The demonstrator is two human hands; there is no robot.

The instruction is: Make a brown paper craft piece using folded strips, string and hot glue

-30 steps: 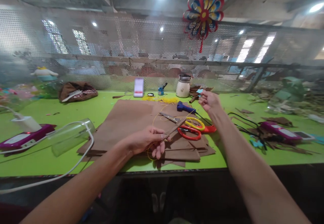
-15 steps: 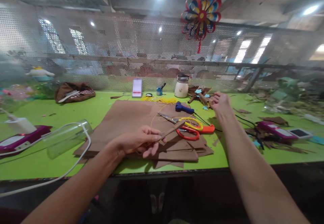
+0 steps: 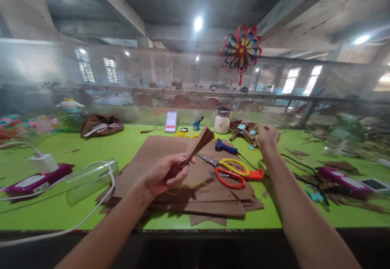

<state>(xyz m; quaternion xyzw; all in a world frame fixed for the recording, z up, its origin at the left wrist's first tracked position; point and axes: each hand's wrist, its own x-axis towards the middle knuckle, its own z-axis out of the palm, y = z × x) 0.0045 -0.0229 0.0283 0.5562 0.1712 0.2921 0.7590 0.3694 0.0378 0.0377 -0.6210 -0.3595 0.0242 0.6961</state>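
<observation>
My left hand (image 3: 169, 171) is closed around the lower end of a pleated brown paper fan (image 3: 202, 142), whose folds spread toward the upper right. Loose yellow thread (image 3: 191, 184) hangs beneath these fingers, over stacked brown paper sheets (image 3: 143, 167). Off to the right, my right hand (image 3: 268, 137) is raised in a fist; whatever may be in it is hidden. Close to that fist lie rolled brown paper pieces with light blue flower shapes (image 3: 241, 126). Scissors with red and yellow handles (image 3: 233, 167) rest on the sheets, beside a dark blue glue gun (image 3: 226, 147).
A clear plastic cup (image 3: 91, 183) lies on its side at left, with a white cable over it. Purple power strips (image 3: 344, 181) sit at both sides. A phone (image 3: 171, 121), a small blue bottle (image 3: 196, 125) and a white jar (image 3: 222, 121) stand at the back.
My left hand has turned the paper fan upward, showing its pleats. The right hand has closed into a fist. The view has tilted up, so the table sits lower in the picture.
</observation>
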